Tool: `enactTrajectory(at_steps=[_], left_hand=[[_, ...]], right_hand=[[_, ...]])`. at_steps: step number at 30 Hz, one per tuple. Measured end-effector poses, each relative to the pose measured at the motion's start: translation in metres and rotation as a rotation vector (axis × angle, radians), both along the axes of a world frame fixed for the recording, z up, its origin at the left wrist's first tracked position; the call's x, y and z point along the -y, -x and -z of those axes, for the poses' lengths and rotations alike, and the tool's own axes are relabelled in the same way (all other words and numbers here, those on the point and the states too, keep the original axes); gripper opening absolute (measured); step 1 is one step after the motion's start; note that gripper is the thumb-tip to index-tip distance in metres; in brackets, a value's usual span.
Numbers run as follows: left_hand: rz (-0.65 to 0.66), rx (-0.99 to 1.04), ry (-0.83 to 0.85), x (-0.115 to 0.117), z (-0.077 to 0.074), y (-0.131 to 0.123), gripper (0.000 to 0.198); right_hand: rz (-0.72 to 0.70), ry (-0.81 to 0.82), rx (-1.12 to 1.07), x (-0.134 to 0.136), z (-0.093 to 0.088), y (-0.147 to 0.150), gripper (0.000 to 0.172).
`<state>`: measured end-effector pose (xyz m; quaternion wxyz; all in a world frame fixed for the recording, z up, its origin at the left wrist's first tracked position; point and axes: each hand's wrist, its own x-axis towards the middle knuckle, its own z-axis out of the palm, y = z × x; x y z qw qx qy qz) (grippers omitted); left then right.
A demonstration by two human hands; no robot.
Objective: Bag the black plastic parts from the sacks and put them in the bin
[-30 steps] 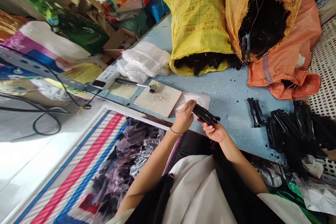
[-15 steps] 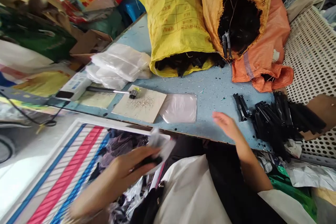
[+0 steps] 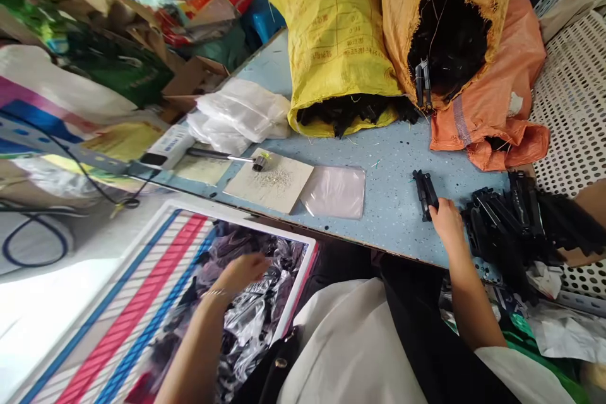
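My right hand (image 3: 445, 221) has its fingers closed on the lower end of a small pair of slim black plastic parts (image 3: 425, 192), which lie side by side on the blue table. To its right is a heap of similar black parts (image 3: 502, 221). Over the basket of plastic-wrapped dark items (image 3: 255, 328), my left hand (image 3: 243, 271) hangs with fingers loosely stretched and no bag visible in it; its fingertips are slightly blurred. A stack of flat clear bags (image 3: 335, 192) lies on the table between the hands.
A small hammer (image 3: 237, 158) rests with its head on a cardboard piece (image 3: 277, 183). Behind are white plastic bags (image 3: 241, 110), a yellow sack (image 3: 336, 44) and an orange sack (image 3: 398, 6) holding black parts. A striped woven basket (image 3: 156, 297) stands below the table edge.
My left hand held a clear bag with something dark in it; now that bag is out of the hand, which is over the basket. My right hand has reached the pair of black parts.
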<state>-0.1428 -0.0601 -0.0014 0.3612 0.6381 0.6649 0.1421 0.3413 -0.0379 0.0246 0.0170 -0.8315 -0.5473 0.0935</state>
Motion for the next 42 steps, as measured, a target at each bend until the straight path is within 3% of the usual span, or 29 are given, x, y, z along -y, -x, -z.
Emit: enactTrajectory(at_steps=[3, 6, 9, 13, 16, 19, 24, 27, 32, 38, 42], left_hand=[[0.087, 0.057, -0.093, -0.041, 0.000, -0.076, 0.025], [0.016, -0.053, -0.298, -0.080, -0.003, -0.164, 0.023], [-0.006, -0.047, -0.201, -0.107, 0.001, -0.209, 0.013], [-0.016, 0.090, -0.077, -0.127, 0.013, -0.192, 0.012], [-0.053, 0.205, -0.021, -0.133, 0.018, -0.169, 0.025], [-0.099, 0.294, -0.011, -0.130, 0.019, -0.161, 0.025], [-0.143, 0.376, -0.014, -0.121, 0.025, -0.163, 0.010], [-0.144, 0.446, 0.018, -0.119, 0.027, -0.163, 0.028], [-0.143, 0.397, 0.028, -0.121, 0.023, -0.159, 0.018], [-0.213, 0.534, 0.117, -0.124, 0.020, -0.159, 0.027], [-0.201, 0.614, 0.182, -0.126, 0.022, -0.157, 0.028]], right_hand=[[-0.019, -0.005, -0.019, -0.002, 0.005, 0.006, 0.032], [-0.021, -0.056, -0.217, 0.000, 0.012, 0.009, 0.031], [0.036, -0.152, -0.565, 0.011, 0.017, 0.012, 0.032], [0.181, -0.255, -1.142, 0.026, 0.020, 0.023, 0.039], [0.259, -0.202, -1.468, 0.028, 0.019, 0.040, 0.037], [0.262, -0.107, -1.663, 0.023, 0.018, 0.058, 0.031], [0.239, -0.041, -1.799, 0.011, 0.017, 0.078, 0.030], [0.216, -0.005, -1.822, 0.009, 0.018, 0.084, 0.028], [0.311, 0.069, -1.919, 0.015, 0.027, 0.088, 0.022], [0.368, 0.474, -2.214, 0.017, 0.037, 0.089, 0.031], [0.360, 0.463, -2.266, 0.011, 0.037, 0.089, 0.032]])
